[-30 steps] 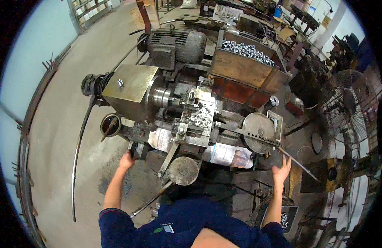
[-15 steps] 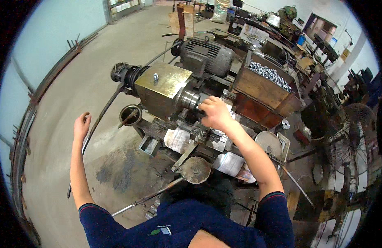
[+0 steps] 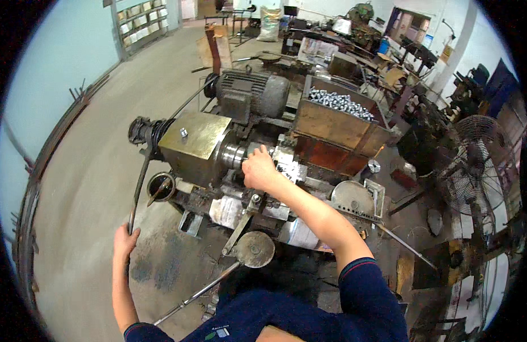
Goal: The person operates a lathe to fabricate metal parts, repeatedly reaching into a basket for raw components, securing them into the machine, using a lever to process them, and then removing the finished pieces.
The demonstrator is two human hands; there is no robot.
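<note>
A long dark metal lever (image 3: 139,191) slants down from the left end of the machine's headstock (image 3: 189,154). My left hand (image 3: 125,241) is closed round its lower part. At the silver spindle nose (image 3: 233,155), my right hand (image 3: 260,169) reaches in with its fingers bent together. Whatever those fingers pinch is hidden behind the hand. On the brass-coloured cover plate (image 3: 202,132) of the headstock stands a small shiny metal piece (image 3: 184,133). Just right of my right hand, small bits lie on a light metal part of the machine (image 3: 286,165).
Behind the machine stands a rusty bin (image 3: 337,128) heaped with small shiny metal parts (image 3: 340,104), beside a grey electric motor (image 3: 252,94). A round handwheel-like disc (image 3: 256,249) with a rod sits close to my body. Further right is a caged fan (image 3: 471,154).
My left hand has come down and taken hold of the lever, which it was apart from before. My right hand stays by the spindle. The whole view has shifted as my head turned.
</note>
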